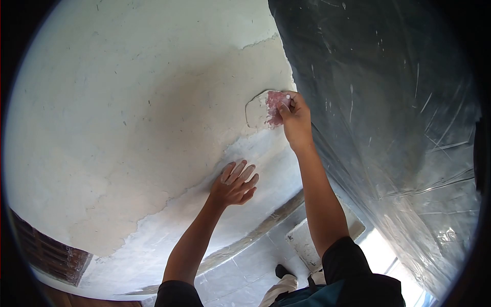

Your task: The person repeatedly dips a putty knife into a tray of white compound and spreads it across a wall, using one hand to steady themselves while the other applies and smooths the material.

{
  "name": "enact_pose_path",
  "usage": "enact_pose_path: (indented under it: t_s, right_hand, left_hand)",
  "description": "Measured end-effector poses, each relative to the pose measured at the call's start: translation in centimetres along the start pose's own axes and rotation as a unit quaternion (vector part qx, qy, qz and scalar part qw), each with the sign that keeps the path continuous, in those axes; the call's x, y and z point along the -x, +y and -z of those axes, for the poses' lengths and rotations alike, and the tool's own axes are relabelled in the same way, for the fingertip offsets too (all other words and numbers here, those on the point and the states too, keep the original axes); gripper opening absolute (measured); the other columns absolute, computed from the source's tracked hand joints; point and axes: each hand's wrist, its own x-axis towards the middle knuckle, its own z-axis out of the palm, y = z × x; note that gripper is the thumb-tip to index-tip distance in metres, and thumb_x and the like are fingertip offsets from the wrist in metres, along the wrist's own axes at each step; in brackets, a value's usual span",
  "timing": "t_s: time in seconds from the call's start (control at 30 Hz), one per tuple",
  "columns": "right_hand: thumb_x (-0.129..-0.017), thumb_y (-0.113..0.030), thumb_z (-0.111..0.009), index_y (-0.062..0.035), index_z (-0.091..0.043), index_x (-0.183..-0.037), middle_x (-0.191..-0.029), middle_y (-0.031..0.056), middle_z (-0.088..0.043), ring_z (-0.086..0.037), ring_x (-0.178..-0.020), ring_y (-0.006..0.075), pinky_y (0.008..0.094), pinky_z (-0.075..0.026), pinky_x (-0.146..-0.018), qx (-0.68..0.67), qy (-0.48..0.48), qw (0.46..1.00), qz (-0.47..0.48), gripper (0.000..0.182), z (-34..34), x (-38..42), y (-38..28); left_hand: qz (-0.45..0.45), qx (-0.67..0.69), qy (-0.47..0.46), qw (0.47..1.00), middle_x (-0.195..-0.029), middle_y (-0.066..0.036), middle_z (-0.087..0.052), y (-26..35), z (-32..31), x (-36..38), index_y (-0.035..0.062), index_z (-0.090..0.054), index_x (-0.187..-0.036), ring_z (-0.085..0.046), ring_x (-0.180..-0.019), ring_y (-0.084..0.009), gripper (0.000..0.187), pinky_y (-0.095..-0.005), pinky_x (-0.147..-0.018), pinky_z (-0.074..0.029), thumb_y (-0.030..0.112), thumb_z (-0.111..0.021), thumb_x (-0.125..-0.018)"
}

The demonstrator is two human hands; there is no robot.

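Grille: dark wooden slats (pixel 48 250) set low in the wall (pixel 107 117), well apart from both hands.
Wall: pale, with a ragged border between its beige upper part and whiter lower strip; loose flakes could lift if that edge were scraped.
Left hand (pixel 234 185): fingers spread wide, whitish at the tips, nothing visible in them; firm contact cannot be confirmed. If the surface is damp, leaning there could leave prints.
Coated piece (pixel 274 105): pink, smeared with cream material on its left, flat against the wall near its right edge. Uneven pressure could tilt it and leave a ridge.
Right hand (pixel 297 116): thumb and fingers closed narrowly on the piece's right side; a slick coating could make it slip.
Plastic sheet (pixel 394 92): dark, creased, just beside the right hand; a sideways slip could snag it.
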Motion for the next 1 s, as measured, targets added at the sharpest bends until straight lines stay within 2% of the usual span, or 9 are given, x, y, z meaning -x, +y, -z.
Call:
enact_pose_path:
  t_s: [0.07,0.2,0.37,0.43,0.57,0.7,0.8,0.93,1.0]
  right_hand:
    - [-0.090,0.002,-0.053,0.0024,-0.057,-0.110,-0.089,0.0057,-0.060,-0.057,-0.073,0.0099,0.0236,-0.049,-0.066,-0.042,0.085,0.994,-0.047,0.020,3.6,-0.8,0.2]
    - [-0.093,0.000,-0.050,0.0025,-0.055,-0.107,-0.096,0.0063,-0.062,-0.059,-0.084,0.0098,0.0256,-0.051,-0.075,-0.092,0.142,0.983,-0.073,0.015,5.7,-0.2,-1.9]
    - [-0.089,0.004,-0.056,0.0002,-0.055,-0.108,-0.085,-0.0002,-0.056,-0.051,-0.076,0.0061,0.0221,-0.041,-0.068,0.026,-0.140,0.989,0.030,0.019,-3.7,3.2,-4.8]
    - [-0.089,0.004,-0.055,0.0009,-0.055,-0.109,-0.086,0.0010,-0.057,-0.051,-0.075,0.0064,0.0225,-0.042,-0.067,0.091,-0.118,0.989,0.024,0.020,-3.7,2.4,-5.5]
    - [-0.089,-0.001,-0.057,0.0027,-0.059,-0.105,-0.081,0.0025,-0.059,-0.051,-0.070,0.0084,0.0244,-0.042,-0.063,-0.051,0.072,0.996,-0.001,0.017,3.3,-3.9,-0.8]
    - [-0.090,-0.003,-0.058,0.0037,-0.059,-0.107,-0.082,0.0020,-0.059,-0.051,-0.070,0.0080,0.0244,-0.042,-0.062,-0.117,0.102,0.988,-0.023,0.018,4.4,-3.4,-3.9]
    - [-0.090,-0.002,-0.058,0.0041,-0.058,-0.108,-0.083,0.0033,-0.059,-0.052,-0.071,0.0086,0.0249,-0.041,-0.062,-0.017,-0.015,0.999,0.040,0.019,1.5,-2.6,-3.8]
    - [-0.093,0.000,-0.051,0.0044,-0.056,-0.113,-0.095,0.0080,-0.063,-0.060,-0.083,0.0134,0.0284,-0.049,-0.075,-0.060,0.081,0.992,-0.069,0.021,4.6,-5.7,-2.7]
    - [-0.092,0.000,-0.051,0.0050,-0.055,-0.113,-0.095,0.0085,-0.063,-0.060,-0.084,0.0138,0.0293,-0.050,-0.076,-0.108,0.091,0.988,-0.057,0.022,5.4,-5.3,-2.9]
  left_hand:
    - [0.003,-0.005,0.003,1.000,-0.127,-0.006,-0.052,-0.3,0.0,0.0,0.0192,-0.054,-0.113,-0.047,-0.122,-0.0273,0.038,-0.0467,-0.100,-0.038,0.039,-0.061,-0.081]
    - [0.000,-0.004,0.004,1.000,-0.127,-0.006,-0.052,-0.2,0.0,-0.3,0.0187,-0.054,-0.112,-0.047,-0.122,-0.0274,0.037,-0.0467,-0.100,-0.037,0.039,-0.060,-0.082]
    - [-0.007,-0.001,0.001,1.000,-0.127,-0.006,-0.051,-0.2,0.1,-0.3,0.0183,-0.054,-0.112,-0.047,-0.122,-0.0276,0.036,-0.0471,-0.100,-0.037,0.038,-0.060,-0.082]
    - [0.001,-0.001,-0.002,1.000,-0.127,-0.006,-0.052,-0.2,0.3,-0.2,0.0181,-0.055,-0.111,-0.047,-0.122,-0.0277,0.035,-0.0472,-0.099,-0.038,0.037,-0.061,-0.082]
    - [0.004,-0.007,0.002,1.000,-0.127,-0.006,-0.052,-0.1,0.4,-0.1,0.0180,-0.055,-0.110,-0.047,-0.122,-0.0276,0.035,-0.0470,-0.099,-0.038,0.037,-0.061,-0.082]
    - [0.001,-0.004,0.003,1.000,-0.127,-0.006,-0.052,-0.2,0.1,-0.3,0.0181,-0.056,-0.110,-0.046,-0.122,-0.0274,0.034,-0.0468,-0.099,-0.038,0.037,-0.061,-0.082]
    - [-0.004,-0.003,-0.001,1.000,-0.127,-0.006,-0.052,-0.1,0.1,0.0,0.0182,-0.056,-0.110,-0.046,-0.122,-0.0274,0.035,-0.0467,-0.099,-0.038,0.038,-0.062,-0.082]
    - [-0.002,-0.007,0.000,1.000,-0.127,-0.006,-0.051,-0.1,0.0,-0.1,0.0180,-0.055,-0.111,-0.046,-0.123,-0.0280,0.036,-0.0465,-0.099,-0.038,0.038,-0.063,-0.081]
    - [0.000,-0.010,-0.007,1.000,-0.127,-0.006,-0.051,-0.2,0.3,0.0,0.0180,-0.055,-0.111,-0.046,-0.123,-0.0281,0.037,-0.0466,-0.099,-0.038,0.038,-0.063,-0.081]
